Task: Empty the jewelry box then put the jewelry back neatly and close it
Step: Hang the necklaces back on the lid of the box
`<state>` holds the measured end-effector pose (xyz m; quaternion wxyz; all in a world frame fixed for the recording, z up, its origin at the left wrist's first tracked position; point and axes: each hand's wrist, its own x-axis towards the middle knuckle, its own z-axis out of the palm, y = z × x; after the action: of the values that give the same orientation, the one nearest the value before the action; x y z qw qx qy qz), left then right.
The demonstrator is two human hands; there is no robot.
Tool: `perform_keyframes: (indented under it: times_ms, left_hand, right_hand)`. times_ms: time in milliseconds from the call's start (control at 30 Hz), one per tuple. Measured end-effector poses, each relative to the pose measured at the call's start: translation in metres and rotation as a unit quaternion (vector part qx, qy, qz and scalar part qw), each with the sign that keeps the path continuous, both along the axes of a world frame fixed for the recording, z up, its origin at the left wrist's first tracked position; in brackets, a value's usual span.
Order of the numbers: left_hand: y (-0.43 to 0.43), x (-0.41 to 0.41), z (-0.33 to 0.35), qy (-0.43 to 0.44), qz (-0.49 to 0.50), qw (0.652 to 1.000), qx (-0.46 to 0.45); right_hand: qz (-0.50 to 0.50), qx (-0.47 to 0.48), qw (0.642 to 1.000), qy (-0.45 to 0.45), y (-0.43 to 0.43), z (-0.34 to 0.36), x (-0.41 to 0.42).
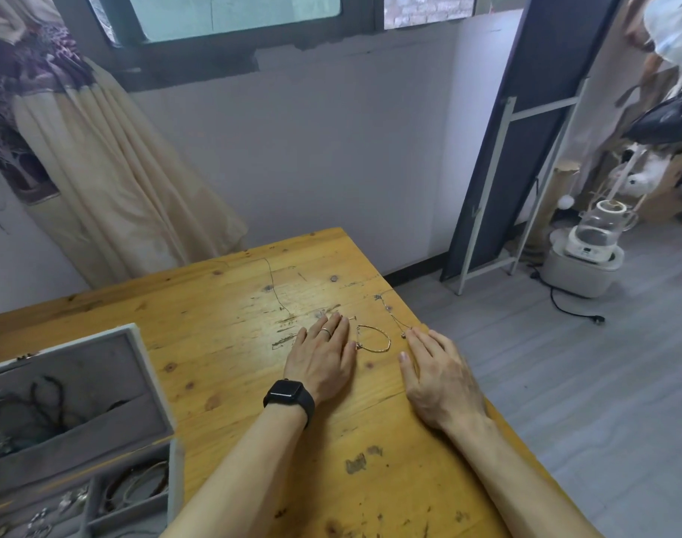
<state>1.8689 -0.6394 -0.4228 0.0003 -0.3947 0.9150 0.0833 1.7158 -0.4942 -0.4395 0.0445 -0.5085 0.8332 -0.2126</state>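
The grey velvet jewelry box [153, 386] stands open at the table's left, lid up, with dark cords in the lid pocket and bangles and small pieces in its compartments. A thin gold bangle [374, 339] lies on the wooden table [234, 343] between my hands. My left hand [322, 357], wearing a ring and a black watch, lies flat just left of it, fingers straight. My right hand [438, 376] rests flat near the table's right edge, its fingertips touching the end of a fine chain necklace [392, 314]. Another thin chain [275, 289] stretches toward the table's far side.
The table's right edge runs diagonally just beside my right hand, with grey floor beyond. A curtain [110, 180] hangs at the back left. A dark leaning board [525, 130], a white frame and a kettle appliance [591, 250] stand on the floor at right.
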Motion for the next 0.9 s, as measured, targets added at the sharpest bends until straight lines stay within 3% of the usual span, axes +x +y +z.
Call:
perform_keyframes:
  times_ms: [467,600,900]
  left_hand:
    - [0.047,0.048,0.017,0.012,0.018,0.999,0.043]
    - [0.083,0.085,0.027,0.045,0.025,0.998,0.039]
    - [0.171,0.207,0.038,0.227,0.102,0.968,-0.025]
  right_hand:
    - [-0.04,-0.018,0.999,0.004,0.03,0.009,0.029]
    - [-0.014,-0.028,0.999,-0.042,0.053,0.018,0.067]
    - [0.075,-0.065,0.976,-0.194,0.096,0.045,0.187]
